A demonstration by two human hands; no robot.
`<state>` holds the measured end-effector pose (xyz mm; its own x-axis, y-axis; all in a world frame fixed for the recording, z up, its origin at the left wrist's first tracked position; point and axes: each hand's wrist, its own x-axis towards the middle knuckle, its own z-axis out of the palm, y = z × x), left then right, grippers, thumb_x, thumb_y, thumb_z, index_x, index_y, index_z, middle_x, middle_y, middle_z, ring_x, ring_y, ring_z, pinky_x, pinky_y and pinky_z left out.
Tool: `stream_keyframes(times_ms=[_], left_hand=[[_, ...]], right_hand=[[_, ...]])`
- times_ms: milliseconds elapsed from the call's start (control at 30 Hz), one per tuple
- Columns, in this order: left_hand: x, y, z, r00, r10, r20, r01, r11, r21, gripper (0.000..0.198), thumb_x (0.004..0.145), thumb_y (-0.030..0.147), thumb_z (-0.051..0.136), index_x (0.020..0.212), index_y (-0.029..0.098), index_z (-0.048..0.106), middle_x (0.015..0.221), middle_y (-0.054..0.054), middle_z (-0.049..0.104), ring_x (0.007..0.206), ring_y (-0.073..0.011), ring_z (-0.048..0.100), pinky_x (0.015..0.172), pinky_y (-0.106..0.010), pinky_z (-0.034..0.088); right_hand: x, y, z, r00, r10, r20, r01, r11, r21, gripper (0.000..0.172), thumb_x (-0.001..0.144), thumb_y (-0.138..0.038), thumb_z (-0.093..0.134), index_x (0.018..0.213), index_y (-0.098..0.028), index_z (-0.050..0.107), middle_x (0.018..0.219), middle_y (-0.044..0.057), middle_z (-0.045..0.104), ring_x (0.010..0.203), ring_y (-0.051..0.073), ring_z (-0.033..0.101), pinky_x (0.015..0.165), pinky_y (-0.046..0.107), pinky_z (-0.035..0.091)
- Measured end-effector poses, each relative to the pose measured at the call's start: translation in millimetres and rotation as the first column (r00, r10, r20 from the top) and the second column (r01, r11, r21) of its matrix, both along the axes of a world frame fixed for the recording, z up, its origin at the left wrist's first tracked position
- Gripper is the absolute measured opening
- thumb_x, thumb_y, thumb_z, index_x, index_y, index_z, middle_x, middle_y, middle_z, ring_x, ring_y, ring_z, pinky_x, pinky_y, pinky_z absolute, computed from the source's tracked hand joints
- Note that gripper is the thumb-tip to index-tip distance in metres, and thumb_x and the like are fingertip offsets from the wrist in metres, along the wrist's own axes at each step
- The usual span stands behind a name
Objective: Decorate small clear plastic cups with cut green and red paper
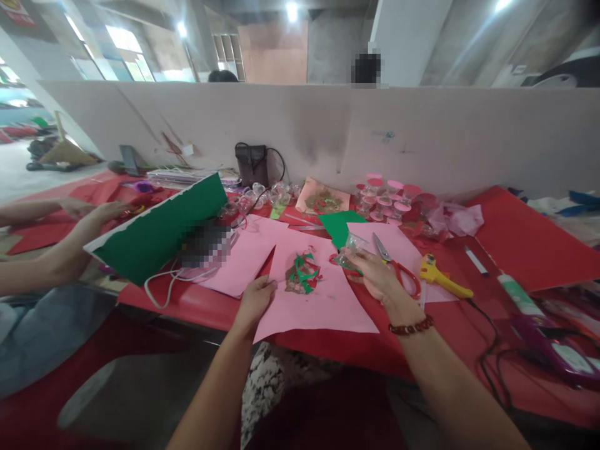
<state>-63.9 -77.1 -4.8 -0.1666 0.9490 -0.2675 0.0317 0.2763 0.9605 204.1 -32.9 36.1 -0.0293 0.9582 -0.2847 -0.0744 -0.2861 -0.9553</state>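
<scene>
Left hand (255, 301) pinching pink paper (328, 303), right hand (377, 276) gripping clear plastic (351, 244) (scissors (383, 249) beside)

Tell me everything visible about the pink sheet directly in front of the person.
The pink sheet looks like thin matte paper, roughly four-sided, with a slanted upper left edge. It lies flat on the red table cover, its near edge reaching the table's front. The left hand holds its left edge. A small heap of green and red scraps sits on its upper middle. The right hand, holding a clear plastic piece, is at its upper right corner. A second pink sheet lies just left.
</scene>
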Motion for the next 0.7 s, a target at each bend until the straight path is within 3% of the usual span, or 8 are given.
stream_keyframes(times_ms=[167,433,567,700], left_hand=[[-15.8,-10.9,-1.6,0.992,0.043,0.118,-0.040,0.999,-0.033,0.037,0.051,0.045,0.074,0.071,0.015,0.064,0.057,0.000,0.061,0.050,-0.0139,0.051,0.051,-0.024,0.035],[-42.7,-41.2,8.3,0.970,0.141,0.200,-0.130,0.989,-0.070,0.042,0.048,0.042,0.081,0.077,0.015,0.068,0.060,0.003,0.063,0.050,-0.0098,0.050,0.049,-0.020,0.036],[-71.1,-66.4,10.4,0.931,0.247,0.270,-0.217,0.966,-0.138,0.044,0.046,0.040,0.084,0.080,0.017,0.067,0.062,0.003,0.065,0.051,-0.0116,0.055,0.049,-0.021,0.040],[-109.8,-105.0,7.7,0.883,0.389,0.263,-0.339,0.916,-0.215,0.050,0.042,0.035,0.086,0.086,0.018,0.068,0.069,0.001,0.070,0.053,-0.0148,0.060,0.050,-0.025,0.046]], right_hand=[[-14.3,-2.2,8.0,0.997,0.052,-0.058,-0.050,0.998,0.028,0.041,0.066,-0.054,0.080,0.095,-0.026,0.072,0.110,0.004,0.073,0.108,0.026,0.062,0.076,0.034,0.048],[-52.9,-19.3,45.0,0.986,0.136,-0.095,-0.132,0.990,0.050,0.045,0.059,-0.052,0.086,0.094,-0.026,0.075,0.113,0.004,0.072,0.111,0.025,0.062,0.082,0.033,0.047],[-81.5,-32.1,57.9,0.961,0.223,-0.163,-0.210,0.973,0.092,0.045,0.053,-0.053,0.089,0.087,-0.026,0.075,0.099,0.002,0.074,0.097,0.020,0.065,0.085,0.034,0.050],[-100.1,-40.4,62.1,0.941,0.290,-0.176,-0.255,0.946,0.200,0.035,0.062,-0.051,0.085,0.084,-0.027,0.074,0.091,0.000,0.073,0.092,0.019,0.066,0.087,0.037,0.052]])
